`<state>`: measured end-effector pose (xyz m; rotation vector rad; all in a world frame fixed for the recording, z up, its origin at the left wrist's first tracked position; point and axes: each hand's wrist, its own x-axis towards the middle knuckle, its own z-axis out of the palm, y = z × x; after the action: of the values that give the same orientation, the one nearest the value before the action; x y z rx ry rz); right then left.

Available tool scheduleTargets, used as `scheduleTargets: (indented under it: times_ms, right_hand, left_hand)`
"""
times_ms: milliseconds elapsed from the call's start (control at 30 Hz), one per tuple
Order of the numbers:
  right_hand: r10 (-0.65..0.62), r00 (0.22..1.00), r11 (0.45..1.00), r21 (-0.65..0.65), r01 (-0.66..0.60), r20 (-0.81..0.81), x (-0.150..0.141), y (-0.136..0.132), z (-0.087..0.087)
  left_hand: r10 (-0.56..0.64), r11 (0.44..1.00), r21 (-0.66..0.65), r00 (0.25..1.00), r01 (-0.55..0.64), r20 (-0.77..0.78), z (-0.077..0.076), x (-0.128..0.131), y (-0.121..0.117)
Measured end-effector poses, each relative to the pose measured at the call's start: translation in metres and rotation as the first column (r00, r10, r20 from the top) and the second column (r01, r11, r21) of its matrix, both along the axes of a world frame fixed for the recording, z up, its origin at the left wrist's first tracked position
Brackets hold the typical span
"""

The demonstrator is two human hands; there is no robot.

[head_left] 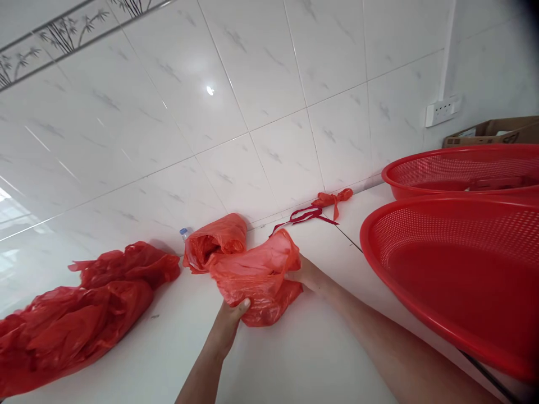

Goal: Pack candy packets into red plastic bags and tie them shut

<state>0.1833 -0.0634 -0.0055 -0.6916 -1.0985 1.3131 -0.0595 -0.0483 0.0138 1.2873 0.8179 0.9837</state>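
Observation:
A thin red plastic bag (pixel 263 286) is held up between both hands, crumpled and partly opened out, just above the white surface. My left hand (pixel 233 317) grips its lower left side, thumb pressed on the outside and the other fingers hidden behind the plastic. At the bag's right side is my right hand (pixel 304 275), closed on the plastic with most fingers covered by its folds. Right behind the held bag, another red plastic bag (pixel 223 235) lies bunched against the wall, with its opening facing forward.
Red plastic bags (pixel 84 320) lie heaped at left. A bottle with a blue cap (pixel 184 233) stands by the wall. Dark red ribbon (pixel 305 216) and a knotted red bag (pixel 330 199) lie behind. Two red baskets (pixel 421 205) fill the right, before a cardboard box (pixel 488 132).

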Motion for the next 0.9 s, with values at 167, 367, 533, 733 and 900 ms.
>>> scheduleTargets:
  times_ms: [167, 367, 533, 733, 900]
  right_hand:
    - [0.038, 0.978, 0.992, -0.109, -0.061, -0.204, 0.019, -0.014, 0.013]
    - [-0.181, 0.896, 0.982, -0.128, 0.140, -0.406, 0.047, -0.009, -0.002]
    - [-0.155, 0.904, 0.987, -0.110, 0.121, -0.399, 0.042, -0.009, -0.003]
    - [0.099, 0.958, 0.974, -0.169, -0.148, -0.271, 0.032, -0.007, -0.001]
    - [-0.209, 0.915, 0.924, -0.377, 0.069, -0.345, 0.037, 0.028, -0.010]
  left_hand:
    - [-0.019, 0.981, -0.189, 0.994, 0.040, 0.111, 0.025, 0.023, 0.014]
    - [0.192, 0.970, -0.203, 0.938, -0.136, 0.289, 0.019, 0.050, 0.031]
    - [0.145, 0.946, -0.322, 0.944, -0.044, 0.295, -0.011, 0.058, 0.031]
    - [0.151, 0.909, -0.418, 0.933, -0.001, 0.327, -0.030, 0.054, 0.032]
    - [0.056, 0.922, -0.372, 0.911, 0.110, 0.408, -0.030, 0.049, 0.036]
